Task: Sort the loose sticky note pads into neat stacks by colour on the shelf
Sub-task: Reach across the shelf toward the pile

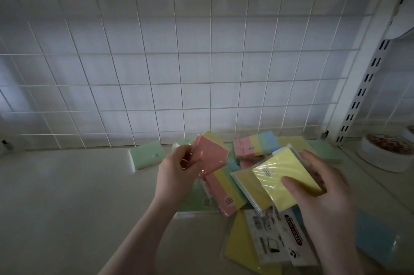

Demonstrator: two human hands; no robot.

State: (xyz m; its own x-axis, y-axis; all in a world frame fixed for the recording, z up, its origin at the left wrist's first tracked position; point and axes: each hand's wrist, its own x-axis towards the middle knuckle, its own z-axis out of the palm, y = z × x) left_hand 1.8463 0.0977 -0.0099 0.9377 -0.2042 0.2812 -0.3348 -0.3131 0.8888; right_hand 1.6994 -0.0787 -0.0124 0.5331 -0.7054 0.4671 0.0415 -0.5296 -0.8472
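Hands both hold wrapped pads above the jumbled pile [251,187]: left hand [177,171] pinches a pink pad [210,155], right hand [322,187] grips a yellow pad [285,176]. A lone green pad [146,157] lies on the shelf [67,196] left of the pile, nearer the left hand.

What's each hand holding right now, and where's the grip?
Left hand grips the pink pad at its left edge. Right hand holds the yellow pad, thumb on its face, fingers behind its right edge.
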